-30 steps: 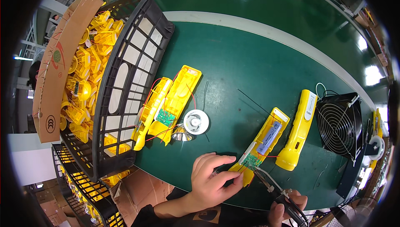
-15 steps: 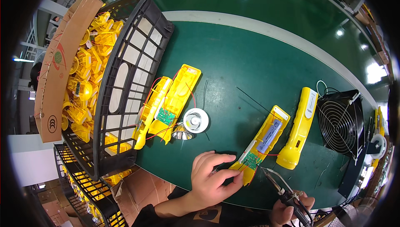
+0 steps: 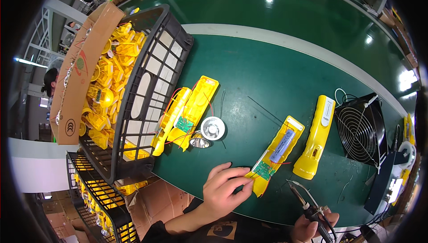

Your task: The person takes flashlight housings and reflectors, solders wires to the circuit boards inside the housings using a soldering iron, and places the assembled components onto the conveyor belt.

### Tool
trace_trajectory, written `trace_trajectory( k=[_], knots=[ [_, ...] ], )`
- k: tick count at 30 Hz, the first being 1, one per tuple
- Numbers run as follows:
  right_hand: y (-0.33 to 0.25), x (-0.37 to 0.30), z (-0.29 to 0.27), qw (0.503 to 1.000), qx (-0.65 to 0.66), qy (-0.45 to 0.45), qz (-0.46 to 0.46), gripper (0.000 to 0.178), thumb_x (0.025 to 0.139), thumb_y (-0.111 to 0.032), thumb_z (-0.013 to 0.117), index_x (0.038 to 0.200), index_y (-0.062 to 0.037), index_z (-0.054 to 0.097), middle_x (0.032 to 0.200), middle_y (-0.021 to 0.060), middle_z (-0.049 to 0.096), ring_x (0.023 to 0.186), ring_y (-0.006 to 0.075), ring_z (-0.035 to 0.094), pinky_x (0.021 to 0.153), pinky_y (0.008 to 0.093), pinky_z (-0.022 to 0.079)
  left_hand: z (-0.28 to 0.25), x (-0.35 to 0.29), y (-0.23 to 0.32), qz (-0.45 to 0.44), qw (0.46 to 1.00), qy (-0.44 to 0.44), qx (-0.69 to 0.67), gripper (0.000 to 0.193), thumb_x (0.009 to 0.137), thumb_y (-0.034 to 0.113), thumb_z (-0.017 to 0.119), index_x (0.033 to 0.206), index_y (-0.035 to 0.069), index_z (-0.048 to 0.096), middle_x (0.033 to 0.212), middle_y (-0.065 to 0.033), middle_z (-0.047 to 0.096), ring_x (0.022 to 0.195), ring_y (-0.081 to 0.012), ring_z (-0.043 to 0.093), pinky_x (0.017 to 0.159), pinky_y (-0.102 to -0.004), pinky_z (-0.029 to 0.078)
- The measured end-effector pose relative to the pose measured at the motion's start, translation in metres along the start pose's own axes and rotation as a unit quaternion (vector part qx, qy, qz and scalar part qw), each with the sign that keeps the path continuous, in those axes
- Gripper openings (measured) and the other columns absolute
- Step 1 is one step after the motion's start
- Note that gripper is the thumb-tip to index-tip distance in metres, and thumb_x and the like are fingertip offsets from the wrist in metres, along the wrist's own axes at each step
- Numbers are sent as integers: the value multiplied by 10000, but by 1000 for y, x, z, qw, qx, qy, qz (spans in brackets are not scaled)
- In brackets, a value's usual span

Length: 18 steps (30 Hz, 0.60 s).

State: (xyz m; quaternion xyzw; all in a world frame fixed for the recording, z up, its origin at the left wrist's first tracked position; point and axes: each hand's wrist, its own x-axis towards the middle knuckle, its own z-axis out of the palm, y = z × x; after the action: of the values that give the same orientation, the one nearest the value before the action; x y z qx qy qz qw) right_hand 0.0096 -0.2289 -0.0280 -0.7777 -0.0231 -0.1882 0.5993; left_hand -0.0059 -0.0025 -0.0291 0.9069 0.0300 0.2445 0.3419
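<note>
My left hand (image 3: 227,191), grip unclear, presumably steadies the yellow casing (image 3: 267,157); my right hand (image 3: 312,227) clasps the soldering iron (image 3: 306,206), angled toward eleven o'clock.

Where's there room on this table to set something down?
Widest: the stretch bordered by the black crate, pale strip and thin black wire. Smaller: between the white lamp cup and battery casing. Crowded: around the left hand, flashlight, soldering iron and fan.

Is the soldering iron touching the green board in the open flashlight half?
No, the soldering iron stops short of the green circuit board, with tabletop showing between them.
</note>
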Motion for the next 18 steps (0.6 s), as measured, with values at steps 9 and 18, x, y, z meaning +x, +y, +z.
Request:
trace_trajectory(
  k=[9,18],
  knots=[
    [9,4,-20,993,-41,110,0,335,813,-313,529,762,-4,412,730,111,469,639,215,483,614,342,403,-2,51,56,-132,960,-179,168,431,669,274,680,952,3,504,822,-131,508,730,-288,530,618,-366,450],
    [-6,13,-31,981,93,36,165,267,844,-267,480,812,-8,423,762,117,515,707,194,500,611,284,402,-22,169,20,-128,963,-150,182,361,673,300,672,895,28,586,800,-153,574,733,-286,574,619,-349,452]
  ],
)
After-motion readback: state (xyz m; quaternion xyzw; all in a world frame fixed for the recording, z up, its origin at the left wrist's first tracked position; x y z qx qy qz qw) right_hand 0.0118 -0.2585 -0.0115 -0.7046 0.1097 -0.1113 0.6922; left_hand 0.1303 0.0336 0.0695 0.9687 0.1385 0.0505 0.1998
